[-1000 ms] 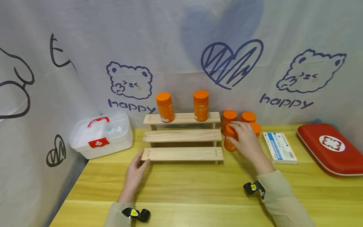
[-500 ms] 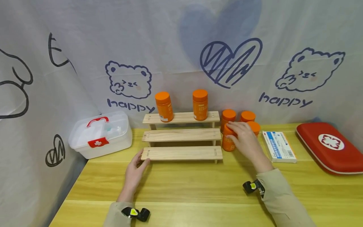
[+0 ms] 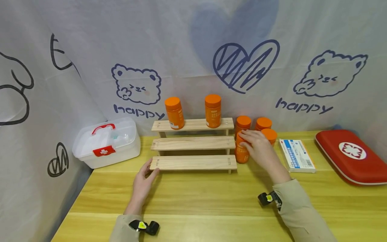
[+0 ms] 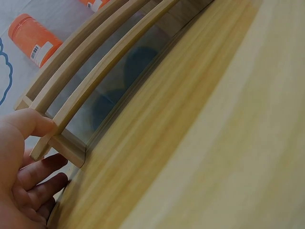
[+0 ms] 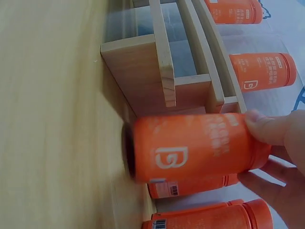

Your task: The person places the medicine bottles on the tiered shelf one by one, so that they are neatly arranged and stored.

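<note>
A three-tier wooden stand (image 3: pixel 193 162) rises in steps on the table. My left hand (image 3: pixel 143 184) grips the left end of its lowest board; the left wrist view shows the thumb against the board and the other fingers bent beside its end. Two orange bottles with screw caps stand apart on the top tier, a left bottle (image 3: pixel 176 116) and a right bottle (image 3: pixel 213 112). Right of the stand, my right hand (image 3: pixel 260 149) holds another orange bottle (image 5: pixel 190 148) by its cap end. A dark shadow shows under this bottle's base in the right wrist view.
Behind the right hand stand more orange bottles (image 3: pixel 264 123). Farther right lie a white and blue box (image 3: pixel 297 156) and a red first-aid case (image 3: pixel 350 156). A clear first-aid box (image 3: pixel 121 156) sits at the left. A printed curtain (image 3: pixel 187 50) hangs behind.
The right hand has shifted the held bottle slightly left and toward the front, closer to the stand. My left hand keeps its place on the lowest board.
</note>
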`<act>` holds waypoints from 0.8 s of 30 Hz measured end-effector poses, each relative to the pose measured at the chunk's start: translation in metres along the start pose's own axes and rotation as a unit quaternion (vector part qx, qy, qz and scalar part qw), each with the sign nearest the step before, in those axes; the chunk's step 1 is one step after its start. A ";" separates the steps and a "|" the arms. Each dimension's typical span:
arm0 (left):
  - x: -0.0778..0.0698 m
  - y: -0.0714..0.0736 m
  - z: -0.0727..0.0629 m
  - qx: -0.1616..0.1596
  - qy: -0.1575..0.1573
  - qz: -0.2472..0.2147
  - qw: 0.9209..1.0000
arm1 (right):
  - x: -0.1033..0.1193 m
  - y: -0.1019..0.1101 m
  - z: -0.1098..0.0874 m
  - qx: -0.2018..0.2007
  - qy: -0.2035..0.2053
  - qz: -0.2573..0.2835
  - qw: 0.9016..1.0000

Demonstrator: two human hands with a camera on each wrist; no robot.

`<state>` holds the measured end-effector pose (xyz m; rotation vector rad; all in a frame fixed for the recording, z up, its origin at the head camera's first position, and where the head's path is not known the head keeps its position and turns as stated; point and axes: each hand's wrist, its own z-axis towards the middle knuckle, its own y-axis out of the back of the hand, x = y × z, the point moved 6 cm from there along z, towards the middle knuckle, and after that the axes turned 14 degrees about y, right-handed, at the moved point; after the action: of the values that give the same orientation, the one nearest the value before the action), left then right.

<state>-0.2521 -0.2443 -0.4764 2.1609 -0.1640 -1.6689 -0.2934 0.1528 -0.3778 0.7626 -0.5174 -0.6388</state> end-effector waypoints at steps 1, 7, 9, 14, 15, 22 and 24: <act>0.000 0.000 0.000 -0.001 0.000 0.000 1.000 | 0.001 0.001 0.000 -0.009 0.006 -0.003 1.000; 0.000 0.000 0.000 0.000 0.000 0.002 1.000 | 0.011 0.016 0.003 -0.065 0.042 -0.025 0.997; 0.000 0.000 0.000 0.000 -0.001 0.002 1.000 | 0.013 0.021 0.004 -0.070 0.043 -0.035 0.996; 0.000 0.001 0.000 -0.003 -0.004 0.005 1.000 | 0.023 0.034 0.009 -0.080 0.055 -0.059 0.994; 0.001 0.001 0.000 -0.003 -0.004 0.005 1.000 | 0.027 0.037 0.010 -0.086 0.062 -0.058 0.993; 0.002 0.000 0.002 -0.001 -0.004 -0.001 1.000 | 0.067 0.050 0.033 -0.150 0.160 -0.025 0.975; 0.002 0.001 0.002 -0.003 -0.006 -0.001 1.000 | 0.081 0.049 0.045 -0.165 0.192 -0.007 0.967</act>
<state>-0.2536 -0.2462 -0.4784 2.1480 -0.1599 -1.6829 -0.2489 0.1031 -0.2969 0.5549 -0.0460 -0.5542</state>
